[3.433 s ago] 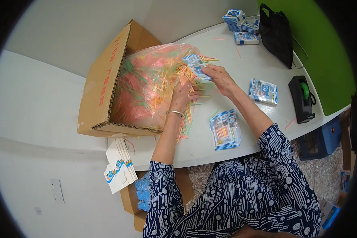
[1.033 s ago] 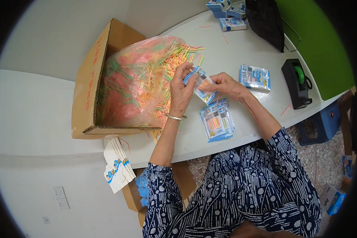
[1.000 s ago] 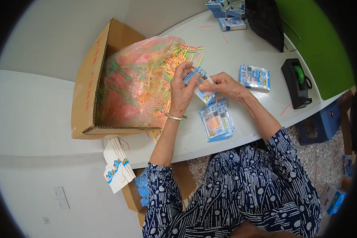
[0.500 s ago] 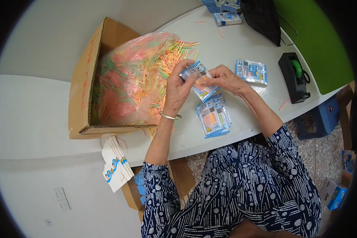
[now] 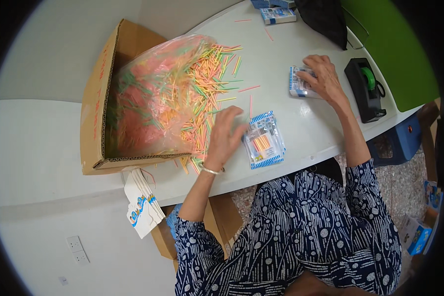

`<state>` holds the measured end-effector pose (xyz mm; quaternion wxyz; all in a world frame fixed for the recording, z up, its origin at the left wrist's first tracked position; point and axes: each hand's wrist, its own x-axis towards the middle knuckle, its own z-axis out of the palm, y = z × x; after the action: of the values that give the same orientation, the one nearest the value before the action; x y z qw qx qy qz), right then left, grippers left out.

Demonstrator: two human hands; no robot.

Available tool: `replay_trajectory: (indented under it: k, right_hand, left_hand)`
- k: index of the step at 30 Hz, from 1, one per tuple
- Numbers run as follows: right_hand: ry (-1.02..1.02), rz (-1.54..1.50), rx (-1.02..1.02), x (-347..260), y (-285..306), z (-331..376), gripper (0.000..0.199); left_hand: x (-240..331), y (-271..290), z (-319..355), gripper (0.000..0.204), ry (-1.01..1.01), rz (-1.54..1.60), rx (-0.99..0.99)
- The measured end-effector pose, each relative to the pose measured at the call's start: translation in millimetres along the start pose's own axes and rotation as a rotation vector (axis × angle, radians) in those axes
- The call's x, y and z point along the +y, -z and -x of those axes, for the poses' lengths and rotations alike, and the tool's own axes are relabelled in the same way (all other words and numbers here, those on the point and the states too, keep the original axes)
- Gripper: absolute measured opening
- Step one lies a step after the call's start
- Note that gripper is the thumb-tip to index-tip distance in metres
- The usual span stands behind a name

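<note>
Cardboard box [image 5: 96, 113] at far left, with clear plastic bag [image 5: 153, 96] of coloured sticks inside; loose sticks [image 5: 213, 69] spilled out onto white table [image 5: 276, 47]. Left hand [image 5: 224, 137] open, fingers apart, just left of filled packets [image 5: 264, 142] lying flat. Farther right, right hand [image 5: 324, 79] palm-down on packet stack [image 5: 297, 89], impossible to tell whether gripping. Near it, black tape dispenser [image 5: 361, 93].

Stretches both forearms [image 5: 196, 196] forward, with the left hand [image 5: 224, 138] loosely curved and empty, the right hand [image 5: 325, 81] well apart and palm-down.
</note>
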<state>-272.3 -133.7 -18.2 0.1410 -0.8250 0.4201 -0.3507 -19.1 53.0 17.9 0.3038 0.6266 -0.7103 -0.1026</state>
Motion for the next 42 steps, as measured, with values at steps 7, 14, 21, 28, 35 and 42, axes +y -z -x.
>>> replay_trajectory:
  k: [7, 14, 21, 28, 35, 42]
  right_hand:
    - [-0.138, -0.119, -0.096, 18, -6, 7, 0.032]
    - [-0.143, -0.144, 0.069, 12, -5, 8, 0.024]
    - [-0.030, -0.130, 0.148, 7, 10, 1, 0.020]
    - [-0.149, -0.301, -0.021, -30, 44, -8, 0.019]
    - [-0.297, -0.700, -0.140, -26, 33, -2, 0.022]
    - [-0.388, -0.543, -0.138, -6, 12, -2, 0.022]
  left_hand:
    - [-25, -32, -25, 0.020, 0.041, -0.126, 0.024]
    - [-35, -46, -38, 0.011, 0.019, -0.183, 0.062]
    - [-45, -22, -64, 0.011, -0.155, -0.445, 0.104]
    - [-61, -19, -91, 0.021, -0.217, -0.610, -0.130]
    - [-69, -27, -113, 0.012, -0.278, -0.671, -0.145]
    - [-79, -21, -147, 0.022, 0.130, -0.586, -0.047]
